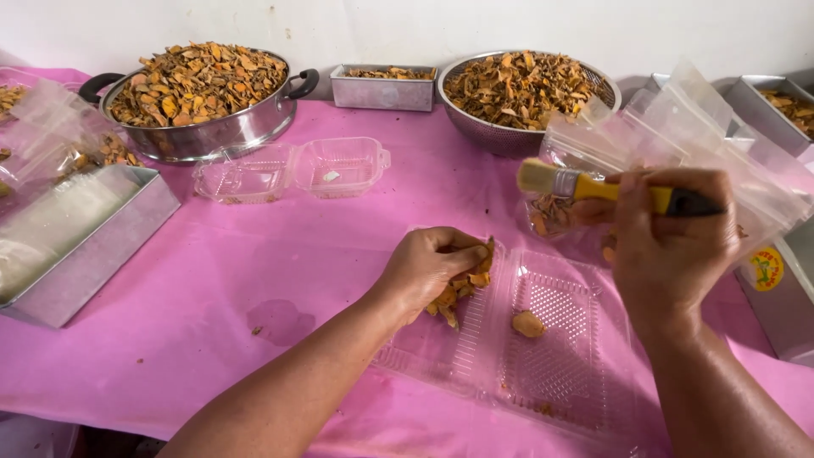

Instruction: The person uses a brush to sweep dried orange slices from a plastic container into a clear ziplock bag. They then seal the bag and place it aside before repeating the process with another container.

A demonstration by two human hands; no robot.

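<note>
Head view: left hand [428, 267], fingers curled, pinches a clump of orange dried slices [462, 288] over the open clear clamshell box [560, 365] near centre on the pink desk [212, 280]. Right hand [670, 242], fingers wrapped tight, grips a yellow-handled brush [593, 187]. Clear bags [695, 127] stand behind; a round yellow label [766, 268] sits far right. A second clamshell [292, 170] lies farther left.
</note>
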